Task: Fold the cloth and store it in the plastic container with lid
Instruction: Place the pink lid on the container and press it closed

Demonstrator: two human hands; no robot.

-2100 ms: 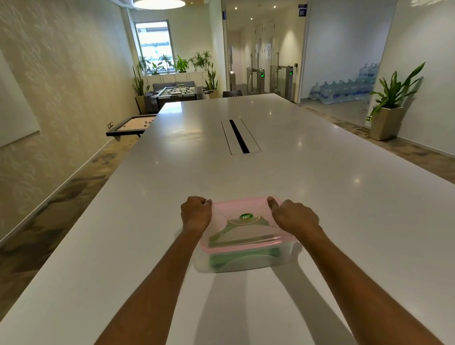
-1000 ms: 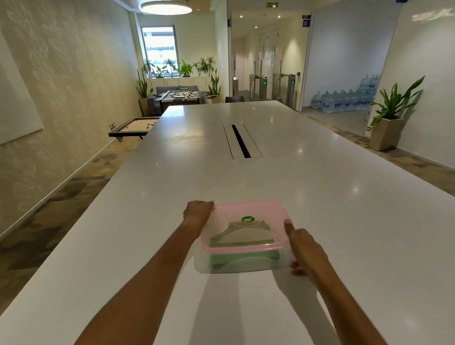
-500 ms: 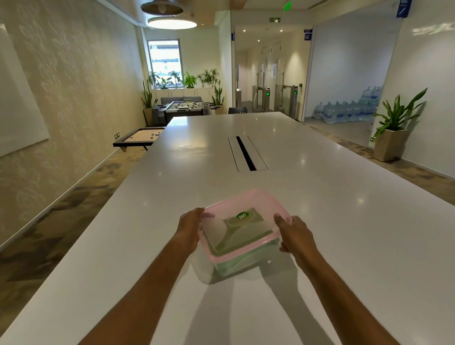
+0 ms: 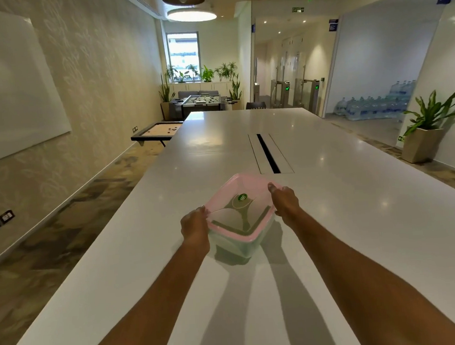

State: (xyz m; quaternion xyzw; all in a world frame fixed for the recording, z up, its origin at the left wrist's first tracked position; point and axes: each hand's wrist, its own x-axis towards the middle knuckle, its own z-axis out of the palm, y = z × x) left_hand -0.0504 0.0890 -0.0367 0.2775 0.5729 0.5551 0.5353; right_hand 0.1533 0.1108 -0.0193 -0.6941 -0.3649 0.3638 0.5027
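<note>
A clear plastic container (image 4: 233, 249) with a pink lid (image 4: 244, 206) sits turned corner-on in the middle of the long white table (image 4: 360, 216). The green folded cloth (image 4: 241, 223) shows through the lid and walls. My left hand (image 4: 195, 225) grips the container's left side at the lid rim. On the right side, my right hand (image 4: 284, 202) grips the rim with its thumb on the lid. Whether the container rests on the table or is slightly raised is unclear.
A black cable slot (image 4: 268, 152) runs along the table beyond the container. A potted plant (image 4: 424, 129) stands on the floor at the right, stacked water bottles (image 4: 373, 105) behind it. A low game board (image 4: 158, 131) stands left of the table.
The container has been turned from square-on to corner-on and shifted farther away. My right hand moved from the near right corner up to the right rim. My view tilted upward.
</note>
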